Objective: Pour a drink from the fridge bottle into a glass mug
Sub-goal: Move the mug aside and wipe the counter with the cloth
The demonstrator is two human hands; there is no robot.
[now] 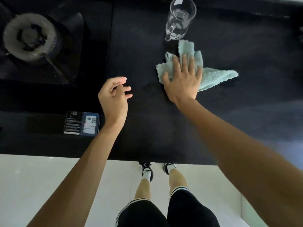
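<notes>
A green cloth (213,77) is pressed down by the flat right hand (183,79), likely to wipe the counter (139,128) below the glass mug (180,18). The left hand (113,95) is kept loose and empty.

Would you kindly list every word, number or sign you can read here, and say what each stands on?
"80", read with some doubt: top of the black sticker on the hob front edge.
"+" and "−": just below, same sticker.
Its other lines: too small to read.
Blue sticker beside it: a QR code; print blurred.
Glass mug, cloth: no text.
</notes>
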